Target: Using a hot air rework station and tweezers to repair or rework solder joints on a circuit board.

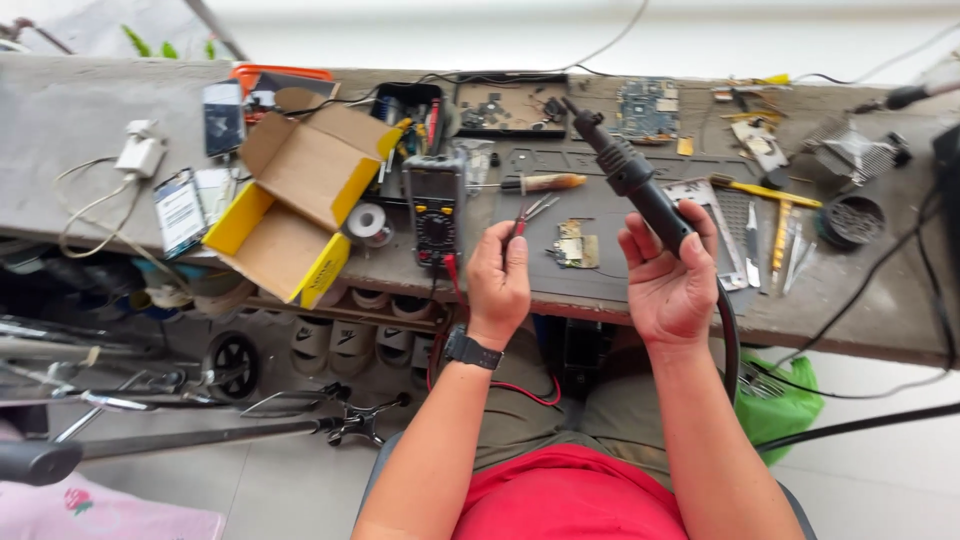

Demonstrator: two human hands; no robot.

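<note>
My right hand (668, 280) grips the black handle of a hot-air soldering wand (628, 172), its nozzle pointing up and away over the bench. A thick black hose (730, 330) runs from the handle down past my wrist. My left hand (498, 280), with a black watch on the wrist, pinches red-handled tweezers (530, 213) whose tips point toward a small circuit board (575, 246) lying on the dark work mat (600, 205). The wand's nozzle is above and beyond that board.
A multimeter (434, 205) with red leads sits left of my left hand. An open yellow-lined cardboard box (300, 200) hangs over the bench edge. A screwdriver (540, 183), a solder roll (369, 220), more boards, hand tools and a green bag (785, 405) are around.
</note>
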